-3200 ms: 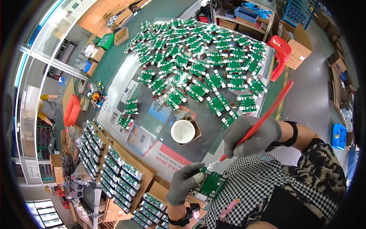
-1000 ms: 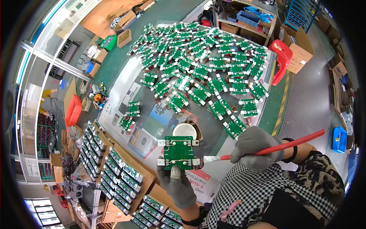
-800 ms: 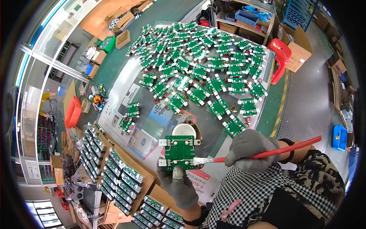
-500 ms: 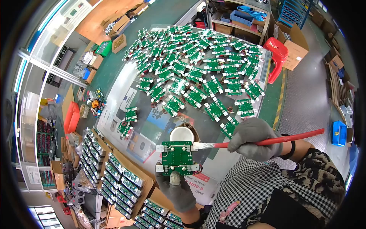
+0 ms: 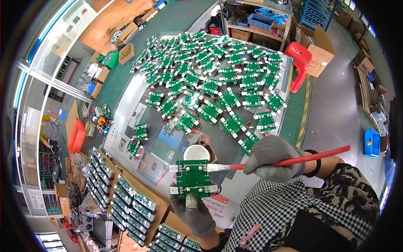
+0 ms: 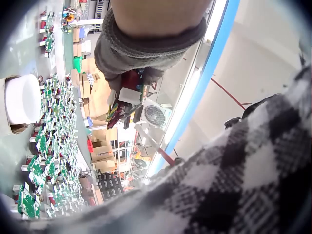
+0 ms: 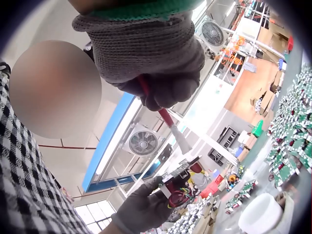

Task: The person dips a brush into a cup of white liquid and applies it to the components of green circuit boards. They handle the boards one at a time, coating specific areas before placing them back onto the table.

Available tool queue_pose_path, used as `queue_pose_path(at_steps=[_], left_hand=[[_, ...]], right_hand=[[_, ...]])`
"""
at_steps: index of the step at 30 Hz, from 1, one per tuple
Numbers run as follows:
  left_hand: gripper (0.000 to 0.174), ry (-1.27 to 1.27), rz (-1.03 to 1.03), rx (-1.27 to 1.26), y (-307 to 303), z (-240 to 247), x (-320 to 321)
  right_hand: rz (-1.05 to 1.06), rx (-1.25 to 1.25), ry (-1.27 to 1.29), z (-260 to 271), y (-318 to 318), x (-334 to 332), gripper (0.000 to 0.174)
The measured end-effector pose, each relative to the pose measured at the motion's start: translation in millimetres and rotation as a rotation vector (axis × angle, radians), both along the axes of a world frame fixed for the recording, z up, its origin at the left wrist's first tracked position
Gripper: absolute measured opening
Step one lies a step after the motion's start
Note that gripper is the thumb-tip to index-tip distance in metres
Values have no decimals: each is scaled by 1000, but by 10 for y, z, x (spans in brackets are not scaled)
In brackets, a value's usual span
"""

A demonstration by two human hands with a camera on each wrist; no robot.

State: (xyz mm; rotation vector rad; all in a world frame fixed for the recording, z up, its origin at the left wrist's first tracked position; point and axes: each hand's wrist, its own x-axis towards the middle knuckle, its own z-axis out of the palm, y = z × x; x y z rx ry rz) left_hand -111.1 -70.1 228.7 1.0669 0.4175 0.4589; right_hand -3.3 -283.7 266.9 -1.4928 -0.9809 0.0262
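In the head view my gloved left hand (image 5: 198, 219) holds a green circuit board (image 5: 193, 179) from below, its thumb on the front face near the lower edge. Metal tabs stick out on both sides of the board, and a coil of dark red wire (image 7: 178, 197) shows behind it in the right wrist view. My gloved right hand (image 5: 275, 158) grips a red-handled brush (image 5: 325, 154) with a white-coated tip. That tip lies at the board's upper right tab. Just behind the board stands a white cup (image 5: 196, 153), partly hidden by it.
Many similar circuit boards (image 5: 211, 111) with wires cover the far part of the table. Racks of boards (image 5: 126, 191) on cardboard stand at the lower left. A red stool (image 5: 299, 63) is beyond the table's right edge, with a cardboard box (image 5: 321, 54) beside it.
The board has gone from low by the apron to in front of the cup, face up to the camera. The brush tip has shifted from the lower right tab to the upper right one.
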Motion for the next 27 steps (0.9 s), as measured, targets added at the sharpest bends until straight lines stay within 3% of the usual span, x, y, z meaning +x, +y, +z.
queue_pose_path(at_steps=[5, 9, 12, 17, 23, 27], left_hand=[[53, -40, -30, -37, 48, -42, -4], [56, -11, -28, -55, 58, -52, -4], [56, -28, -68, -53, 59, -91, 2], [55, -33, -80, -49, 39, -74, 2], [53, -25, -81, -56, 60, -152, 8], [44, 131, -413, -203, 64, -480, 11]], right_hand=[[55, -169, 225, -42, -123, -16, 10], [28, -99, 224, -12, -159, -37, 11], [-64, -51, 163, 55, -118, -22, 11], [3, -83, -157, 53, -87, 32, 12], [73, -175, -142, 43, -251, 78, 9], [-89, -131, 63, 121, -432, 70, 12]])
